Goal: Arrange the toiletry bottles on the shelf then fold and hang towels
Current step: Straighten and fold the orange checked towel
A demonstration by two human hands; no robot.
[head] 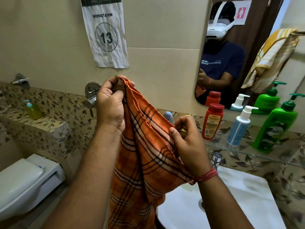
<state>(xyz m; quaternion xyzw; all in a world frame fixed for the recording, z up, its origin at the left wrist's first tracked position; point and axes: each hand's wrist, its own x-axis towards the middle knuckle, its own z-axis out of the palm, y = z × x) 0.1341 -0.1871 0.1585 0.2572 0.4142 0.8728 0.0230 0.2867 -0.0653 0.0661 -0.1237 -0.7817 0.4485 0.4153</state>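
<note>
An orange checked towel (pixel 145 164) hangs in front of me, over the edge of the sink. My left hand (pixel 110 104) pinches its top corner up high. Lower and to the right, my right hand (pixel 188 142) pinches the towel's upper edge. On the glass shelf (pixel 247 153) at the right stand a red bottle (pixel 212 121), a white and blue pump bottle (pixel 240 128) and a green pump bottle (pixel 277 126), all upright. A small blue-grey bottle (pixel 168 116) and something yellow show behind the towel.
A white sink (pixel 231 200) with a chrome tap (pixel 216 159) lies below the shelf. A toilet (pixel 24 180) sits at lower left. A yellow soap bottle (pixel 33 109) stands on the tiled ledge. The mirror (pixel 264 52) reflects a striped yellow towel on a rail.
</note>
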